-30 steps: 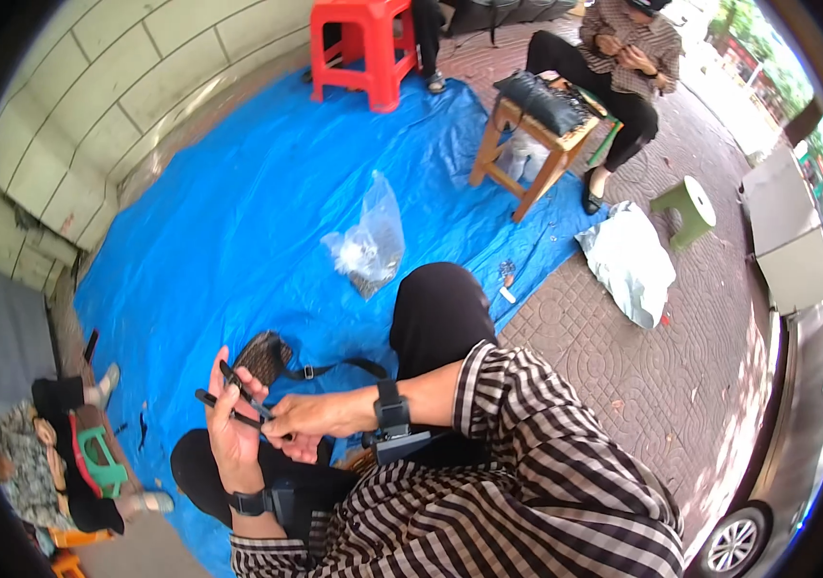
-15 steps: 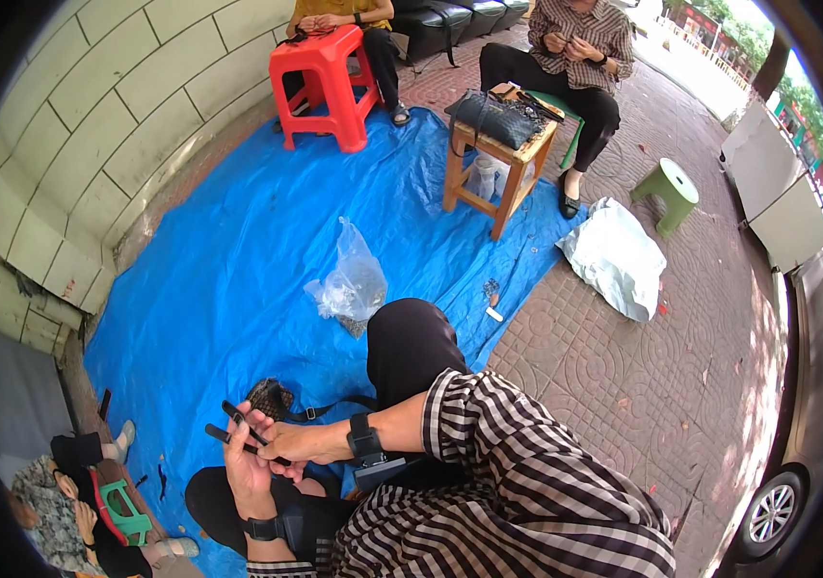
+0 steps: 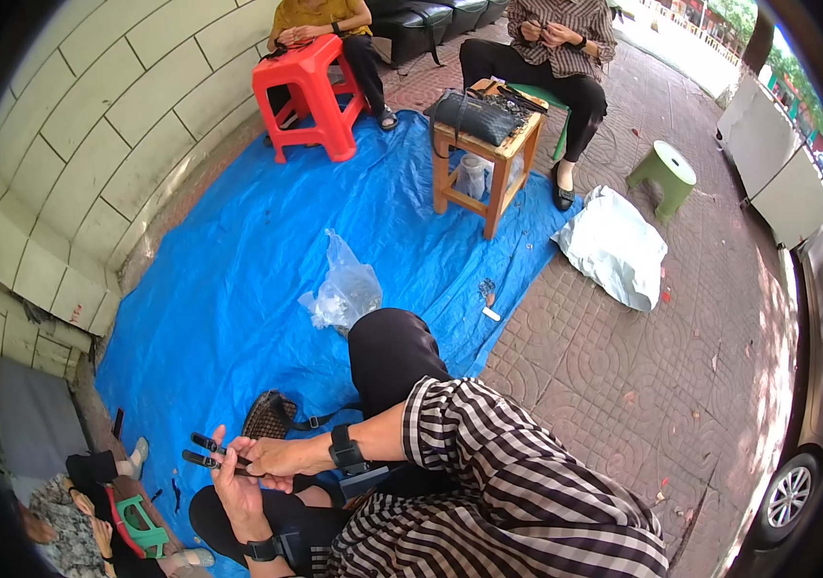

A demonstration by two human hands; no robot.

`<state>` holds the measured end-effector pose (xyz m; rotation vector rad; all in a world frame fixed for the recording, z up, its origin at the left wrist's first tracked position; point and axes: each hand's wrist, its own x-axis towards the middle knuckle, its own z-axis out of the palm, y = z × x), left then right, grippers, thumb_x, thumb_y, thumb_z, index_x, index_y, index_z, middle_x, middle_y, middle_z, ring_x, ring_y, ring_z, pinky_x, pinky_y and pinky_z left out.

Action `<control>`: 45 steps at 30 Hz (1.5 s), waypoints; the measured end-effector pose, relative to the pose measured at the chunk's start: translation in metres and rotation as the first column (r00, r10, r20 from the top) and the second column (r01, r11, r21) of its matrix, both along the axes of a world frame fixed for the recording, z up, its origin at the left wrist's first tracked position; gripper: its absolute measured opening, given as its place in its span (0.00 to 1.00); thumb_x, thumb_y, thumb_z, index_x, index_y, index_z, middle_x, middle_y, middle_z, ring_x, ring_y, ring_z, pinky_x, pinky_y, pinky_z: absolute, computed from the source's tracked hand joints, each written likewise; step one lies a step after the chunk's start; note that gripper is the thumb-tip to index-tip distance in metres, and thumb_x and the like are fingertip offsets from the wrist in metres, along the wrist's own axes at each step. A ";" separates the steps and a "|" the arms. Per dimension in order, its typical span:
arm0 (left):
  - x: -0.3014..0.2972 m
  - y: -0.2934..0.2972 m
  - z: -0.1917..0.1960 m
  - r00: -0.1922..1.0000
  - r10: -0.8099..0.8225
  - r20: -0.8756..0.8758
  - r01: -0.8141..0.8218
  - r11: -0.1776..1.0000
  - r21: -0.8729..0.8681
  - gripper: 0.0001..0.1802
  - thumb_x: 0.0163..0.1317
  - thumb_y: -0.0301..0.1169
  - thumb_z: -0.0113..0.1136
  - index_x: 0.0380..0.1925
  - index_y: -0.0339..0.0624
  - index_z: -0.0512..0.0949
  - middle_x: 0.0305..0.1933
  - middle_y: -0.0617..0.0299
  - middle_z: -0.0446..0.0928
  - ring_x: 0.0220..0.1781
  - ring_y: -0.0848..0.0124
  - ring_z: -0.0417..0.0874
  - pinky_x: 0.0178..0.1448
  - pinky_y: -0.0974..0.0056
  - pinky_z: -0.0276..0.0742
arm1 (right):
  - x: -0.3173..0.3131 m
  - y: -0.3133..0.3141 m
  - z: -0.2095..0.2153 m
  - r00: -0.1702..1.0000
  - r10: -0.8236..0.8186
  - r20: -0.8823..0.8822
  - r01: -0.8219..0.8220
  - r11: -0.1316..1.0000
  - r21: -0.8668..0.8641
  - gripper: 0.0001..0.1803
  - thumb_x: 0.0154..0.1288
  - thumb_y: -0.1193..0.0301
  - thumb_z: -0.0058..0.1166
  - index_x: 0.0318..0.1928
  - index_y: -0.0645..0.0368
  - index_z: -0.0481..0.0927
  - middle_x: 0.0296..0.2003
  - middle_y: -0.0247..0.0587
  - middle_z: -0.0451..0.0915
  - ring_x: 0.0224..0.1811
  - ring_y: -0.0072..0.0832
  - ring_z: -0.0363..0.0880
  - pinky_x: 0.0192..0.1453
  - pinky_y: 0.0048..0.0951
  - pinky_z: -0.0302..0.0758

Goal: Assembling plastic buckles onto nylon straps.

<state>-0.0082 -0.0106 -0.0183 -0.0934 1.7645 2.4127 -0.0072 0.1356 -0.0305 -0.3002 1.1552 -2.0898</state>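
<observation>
Two narrow black straps (image 3: 201, 459) with small shiny parts near their ends stick out to the left of my hands, side by side. My left hand (image 3: 236, 493), palm up, has its fingers closed around them. From the right, my right hand (image 3: 281, 456) bends over the left palm and pinches the straps' inner part; its fingertips are partly hidden. Both wrists wear black bands. Just beyond the hands, a brown woven bag (image 3: 265, 418) with a black shoulder strap lies on the blue tarp (image 3: 209, 318) beside my knee.
A clear plastic bag (image 3: 346, 294) of small pieces sits ahead on the tarp. Farther off stand a red stool (image 3: 307, 82), a wooden stool (image 3: 494, 149) bearing a black handbag, and a green stool (image 3: 664, 178). A white sack (image 3: 614, 246) lies rightward. Other people sit ahead and at lower left.
My hands and the straps have shifted a little left and down in the picture. The two strap ends lie closer together. The whole view has turned slightly.
</observation>
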 end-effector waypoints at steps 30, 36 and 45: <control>0.051 -0.053 0.035 0.817 -0.279 -0.504 -0.523 0.007 -0.852 0.13 0.55 0.26 0.54 0.41 0.33 0.76 0.48 0.48 0.74 0.52 0.52 0.72 0.58 0.55 0.64 | 0.123 0.270 -0.216 0.374 -0.903 0.210 0.750 0.428 0.504 0.10 0.66 0.70 0.42 0.34 0.62 0.75 0.18 0.33 0.73 0.14 0.22 0.70 0.17 0.24 0.68; 0.046 -0.062 0.044 0.974 0.017 -0.225 -0.225 0.193 -0.955 0.28 0.64 0.46 0.48 0.57 0.36 0.65 0.55 0.44 0.68 0.56 0.52 0.68 0.61 0.55 0.60 | 0.112 0.280 -0.233 0.432 -0.883 0.183 0.740 0.463 0.487 0.10 0.66 0.70 0.42 0.36 0.62 0.75 0.18 0.33 0.73 0.14 0.21 0.70 0.17 0.23 0.68; 0.021 -0.114 0.003 0.939 0.032 -0.342 -0.343 0.134 -0.930 0.24 0.63 0.37 0.49 0.57 0.37 0.64 0.53 0.49 0.69 0.53 0.63 0.72 0.55 0.65 0.69 | 0.098 0.293 -0.260 0.367 -0.920 0.140 0.749 0.381 0.542 0.09 0.66 0.69 0.43 0.38 0.60 0.75 0.19 0.34 0.73 0.16 0.21 0.71 0.20 0.25 0.71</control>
